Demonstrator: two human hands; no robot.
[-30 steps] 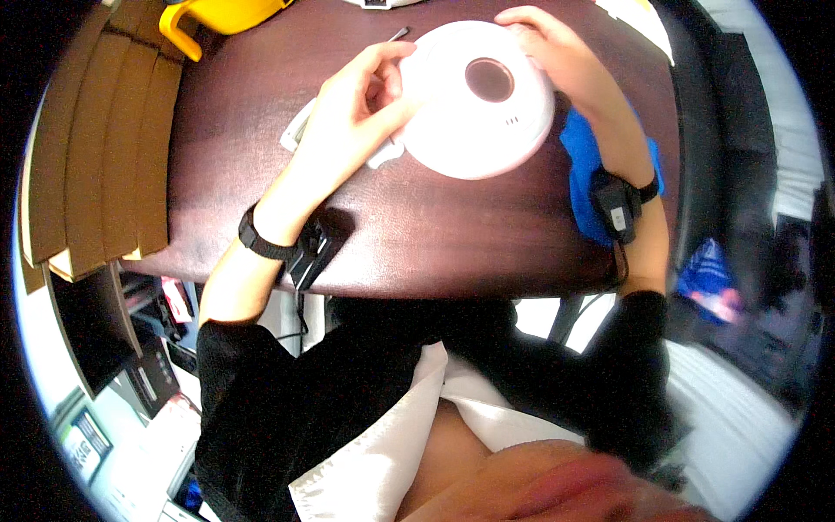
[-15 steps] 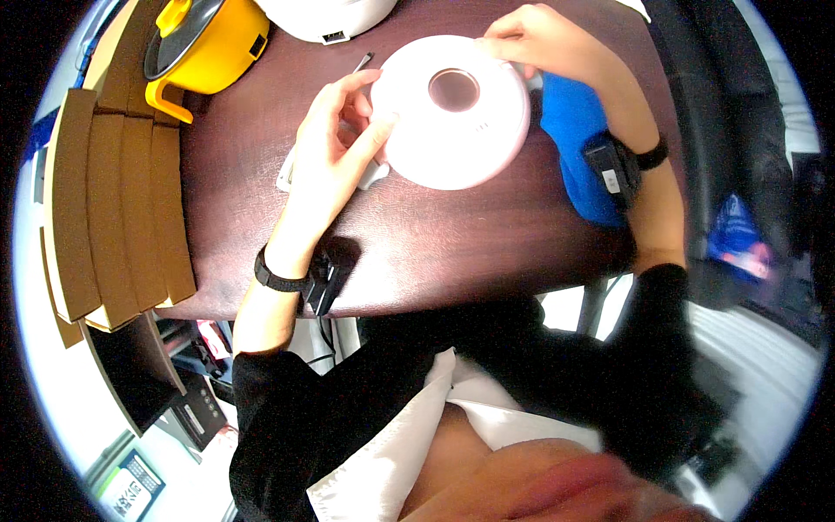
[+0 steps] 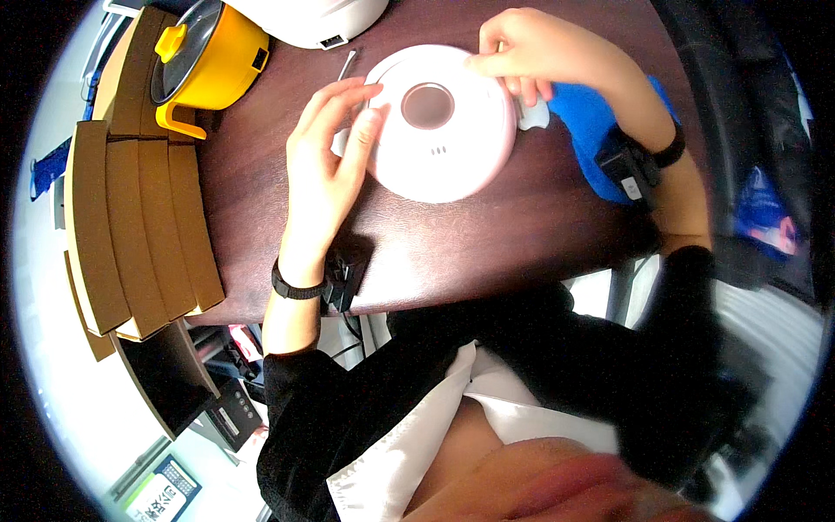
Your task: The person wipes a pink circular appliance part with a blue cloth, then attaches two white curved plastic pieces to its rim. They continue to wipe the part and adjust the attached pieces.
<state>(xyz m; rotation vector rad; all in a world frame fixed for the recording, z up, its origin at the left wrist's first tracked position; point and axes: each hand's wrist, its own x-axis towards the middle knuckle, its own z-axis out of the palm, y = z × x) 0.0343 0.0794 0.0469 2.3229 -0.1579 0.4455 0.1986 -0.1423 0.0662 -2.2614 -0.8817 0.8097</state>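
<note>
A round white disc (image 3: 461,170) with a pinkish rim lies on the dark brown table. At its centre is a round dark brown opening or window, with small marks just below. White tabs stick out beneath its edge: a right one (image 3: 532,115) by my right fingers, and a left one (image 3: 338,141) mostly hidden by my left hand. My left hand (image 3: 326,143) grips the disc's left edge between thumb and fingers. At the upper right edge, my right hand (image 3: 522,52) pinches the rim, thumb and forefinger on top. Its other fingers curl beside the right tab.
A thin metal-tipped tool (image 3: 348,64) lies beyond my left hand. Farther left stands a yellow pot (image 3: 228,61) with a handle, beside brown cardboard boxes (image 3: 143,226). A white appliance (image 3: 317,17) is at the back. Blue cloth (image 3: 578,109) lies under my right forearm.
The disc has turned clockwise, its small marks moving from the lower right to the bottom. The right tab has swung downward into clearer view. My head view has shifted slightly.
</note>
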